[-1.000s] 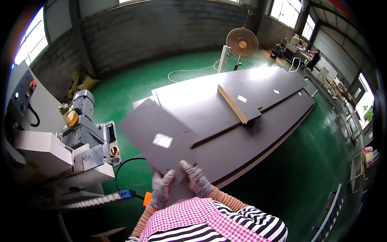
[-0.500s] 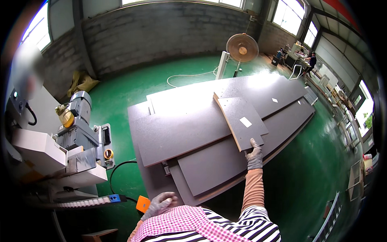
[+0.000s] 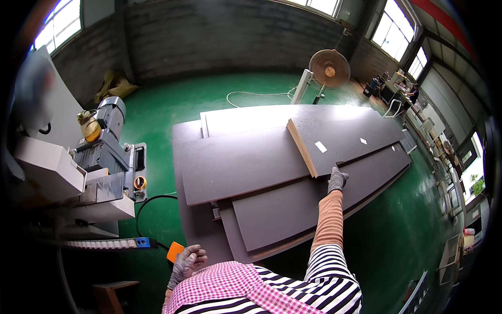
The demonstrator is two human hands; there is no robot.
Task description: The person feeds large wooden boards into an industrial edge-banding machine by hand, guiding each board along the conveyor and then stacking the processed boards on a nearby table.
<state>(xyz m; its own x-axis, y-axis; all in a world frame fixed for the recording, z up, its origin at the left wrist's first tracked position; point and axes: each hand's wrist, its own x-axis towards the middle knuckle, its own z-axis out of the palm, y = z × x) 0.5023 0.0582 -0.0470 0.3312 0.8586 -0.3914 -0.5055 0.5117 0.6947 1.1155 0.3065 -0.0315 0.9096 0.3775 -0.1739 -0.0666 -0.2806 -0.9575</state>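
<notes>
My right hand (image 3: 338,179), in a grey glove, reaches out over a stack of dark grey-brown boards. It is closed on the near edge of a short board (image 3: 327,137) by the notched corner. This short board has a thick light-brown edge on its left and a white label on top. It lies across the long upper board (image 3: 240,165). Another long board (image 3: 282,212) sits lower and nearer to me. My left hand (image 3: 189,260), also gloved, is held low beside my checked apron, fingers loosely bent and holding nothing. An orange box (image 3: 174,251) is just beyond it.
A machine with a grey motor (image 3: 111,112) stands to the left, a black cable running from it. Behind the stack are a round fan (image 3: 329,68) and a white post (image 3: 301,87). A person (image 3: 413,94) is at work far right. The floor is green.
My right hand has moved farther away from me, and the short board has slid with it farther across the stack. My left hand stays low at my side. The view has shifted slightly.
</notes>
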